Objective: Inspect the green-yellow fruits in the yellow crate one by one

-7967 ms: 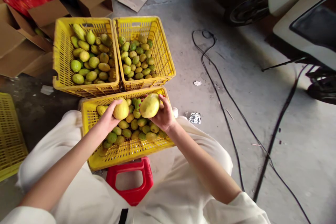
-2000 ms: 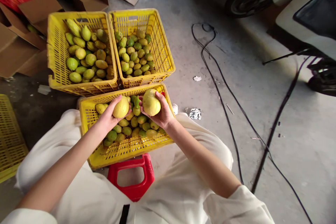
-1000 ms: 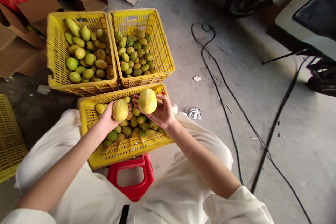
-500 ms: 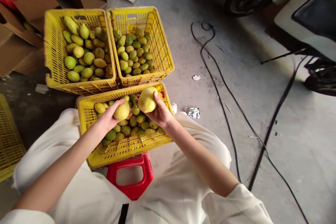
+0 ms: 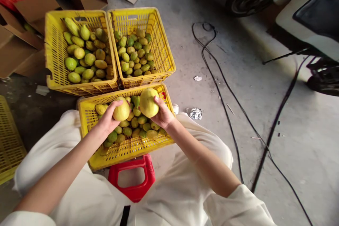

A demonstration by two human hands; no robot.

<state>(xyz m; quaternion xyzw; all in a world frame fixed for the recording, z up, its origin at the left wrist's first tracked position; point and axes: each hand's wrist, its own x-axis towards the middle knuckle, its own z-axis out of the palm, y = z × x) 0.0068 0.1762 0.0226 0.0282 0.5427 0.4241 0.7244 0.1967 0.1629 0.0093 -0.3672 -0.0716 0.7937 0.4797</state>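
My left hand (image 5: 108, 119) is closed round a yellow lemon (image 5: 122, 109), thumb on top. Beside it, my right hand (image 5: 162, 113) grips a larger pale-yellow lemon (image 5: 149, 102), its thumb on the right side and its other fingers mostly hidden behind the fruit. Both lemons are held above the near yellow crate (image 5: 103, 160), apart from each other. Several yellow and green lemons (image 5: 135, 123) lie in that crate, which rests tilted between my knees on a red plastic stool (image 5: 132, 196).
Two more yellow crates, a left one (image 5: 54, 49) and a right one (image 5: 162, 42), hold lemons just beyond. Cardboard boxes (image 5: 37, 7) stand at far left, near another yellow crate (image 5: 9, 141). Black cables (image 5: 233, 132) cross the floor at right, near a parked vehicle (image 5: 299, 3).
Both hands have kept hold of a lemon throughout. The right hand has turned its lemon over, from resting on spread fingers to a thumb grip. The left lemon has rotated slightly.
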